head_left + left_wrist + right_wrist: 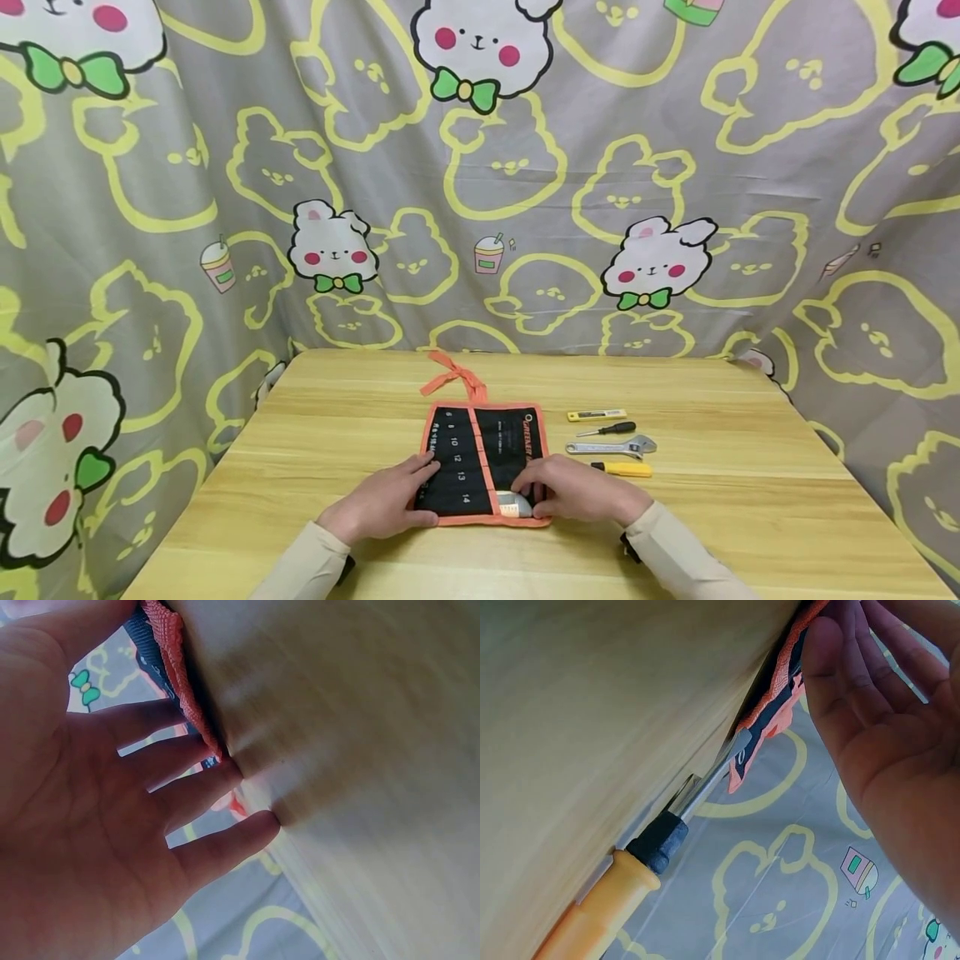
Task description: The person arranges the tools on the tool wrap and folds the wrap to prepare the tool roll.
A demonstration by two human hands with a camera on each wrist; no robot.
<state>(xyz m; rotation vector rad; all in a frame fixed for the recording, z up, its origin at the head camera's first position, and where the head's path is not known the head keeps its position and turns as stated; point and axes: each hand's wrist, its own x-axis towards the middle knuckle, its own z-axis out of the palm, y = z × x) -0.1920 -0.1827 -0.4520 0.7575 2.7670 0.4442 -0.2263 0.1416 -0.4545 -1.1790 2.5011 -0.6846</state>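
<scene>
Left hand (382,500), fingers spread, touches the orange-edged tool roll (468,458) on the surface (315,442); right hand (581,490) bends over it, grip unclear.

I see a black cloth pouch (501,450) with orange edges, opened out on the wooden table (262,475). An orange strip (487,475) runs down its middle. White numbers (454,442), 6 to 14, go down the left half. Orange ties (474,387) stick out past the far edge. By the near right corner sits a partly hidden grey thing (513,504); I can't tell what it is.
</scene>
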